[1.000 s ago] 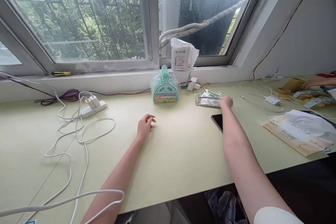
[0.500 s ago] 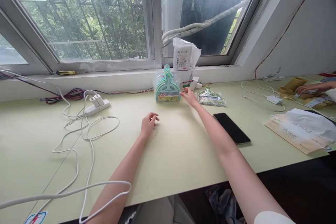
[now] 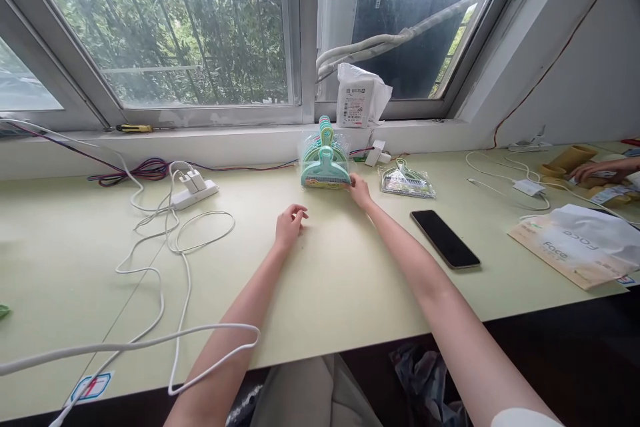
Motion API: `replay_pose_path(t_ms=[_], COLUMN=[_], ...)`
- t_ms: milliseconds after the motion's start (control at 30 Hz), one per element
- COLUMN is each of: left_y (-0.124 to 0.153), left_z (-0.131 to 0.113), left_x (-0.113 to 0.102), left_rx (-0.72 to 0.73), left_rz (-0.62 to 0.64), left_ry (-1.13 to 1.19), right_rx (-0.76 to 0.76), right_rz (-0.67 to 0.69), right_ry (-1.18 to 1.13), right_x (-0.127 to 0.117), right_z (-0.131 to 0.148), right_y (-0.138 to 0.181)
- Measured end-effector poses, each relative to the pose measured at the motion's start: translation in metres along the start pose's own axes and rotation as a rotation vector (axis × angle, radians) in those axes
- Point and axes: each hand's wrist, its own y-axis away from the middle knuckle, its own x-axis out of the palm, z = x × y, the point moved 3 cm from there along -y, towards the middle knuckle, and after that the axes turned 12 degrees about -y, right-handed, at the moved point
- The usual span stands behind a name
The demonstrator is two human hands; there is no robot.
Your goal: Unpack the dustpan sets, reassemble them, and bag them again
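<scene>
- The right hand (image 3: 359, 189) touches the wrapped stack of green plastic dustpans (image 3: 325, 163) near the table's (image 3: 350, 280) back edge; grip both sides.
- The left hand (image 3: 289, 225) rests loosely curled, holding nothing.

Bare forearms, white short sleeve (image 3: 520, 417) at right shoulder.

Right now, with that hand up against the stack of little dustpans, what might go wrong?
The right hand touches only the lower right corner of the upright stack of dustpans, so a push there might tip it over or fan it apart. A wide sweep to the right could knock the bagged set or the phone. The left hand rests apart on the table, not steadying anything.
</scene>
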Motion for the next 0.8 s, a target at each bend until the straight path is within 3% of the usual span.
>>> replay_pose_path(t_ms=[167,233,300,433,500,567,667,733,800], left_y=[-0.003,-0.006,-0.01,-0.008,-0.002,0.003,0.007,0.006,0.006], left_z=[-0.001,0.001,0.002,-0.001,-0.004,-0.005,-0.002,0.0,0.0], left_x=[-0.009,-0.013,-0.014,-0.009,-0.006,-0.003,0.001,0.002,0.001], left_rx=[0.079,0.096,0.09,0.037,-0.015,-0.091,-0.198,-0.244,-0.275], left_rz=[-0.278,-0.332,-0.235,0.171,0.285,0.31,0.252,0.199,0.146], left_ry=[-0.069,-0.04,0.069,0.308,0.391,0.463,0.519,0.552,0.595], right_rx=[-0.009,0.003,0.021,0.095,0.141,0.106,-0.144,-0.309,-0.369], right_rz=[0.088,0.141,0.179,0.322,0.356,0.244,0.022,0.108,0.303], right_ry=[-0.191,-0.292,-0.363,-0.474,-0.453,-0.349,-0.131,-0.02,0.045], right_x=[-0.005,-0.007,-0.01,-0.012,-0.012,-0.016,-0.022,-0.018,-0.01], right_z=[0.008,0.012,0.018,0.03,0.035,0.042,0.061,0.076,0.086], right_y=[0.035,0.052,0.068,0.096,0.107,0.117,0.13,0.14,0.149])
